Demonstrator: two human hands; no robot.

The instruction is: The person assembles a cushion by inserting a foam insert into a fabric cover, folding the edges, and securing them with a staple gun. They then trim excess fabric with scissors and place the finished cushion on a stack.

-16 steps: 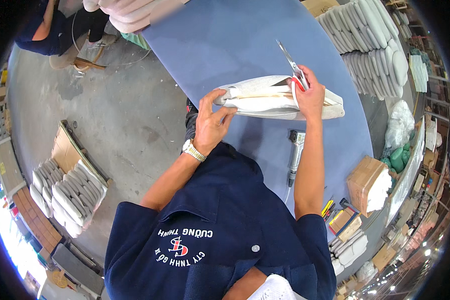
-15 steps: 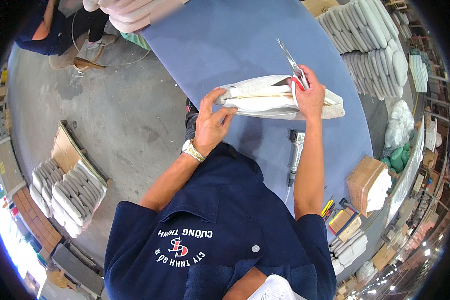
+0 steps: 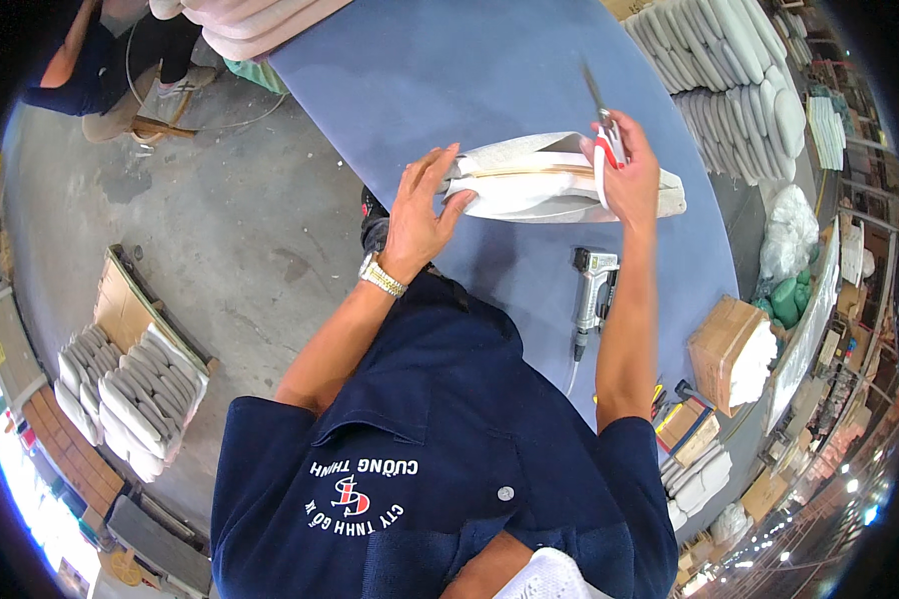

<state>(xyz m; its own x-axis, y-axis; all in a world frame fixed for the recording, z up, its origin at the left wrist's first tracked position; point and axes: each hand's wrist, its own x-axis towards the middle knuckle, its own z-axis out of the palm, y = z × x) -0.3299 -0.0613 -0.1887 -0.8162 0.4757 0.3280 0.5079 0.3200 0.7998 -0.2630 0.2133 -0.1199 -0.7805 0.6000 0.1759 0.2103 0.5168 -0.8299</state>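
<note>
Left hand (image 3: 423, 215) pinching the cushion (image 3: 514, 200) end, right hand (image 3: 633, 180) gripping scissors (image 3: 610, 143); cover (image 3: 519, 152) looks on but gapes between them, so unfinished imo.

Stained grey floor (image 3: 260, 220), blue-grey table (image 3: 420, 85), bright glare (image 3: 12, 464) far left

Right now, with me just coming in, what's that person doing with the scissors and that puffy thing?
The person's right hand holds the scissors, blades pointing away from their body. The left hand is at the left end of the pad; whether it grips is hard to tell. The pad's pale cover is open, showing white stuffing and a tan strip inside. Nearby, a tool lies on the blue table.
</note>
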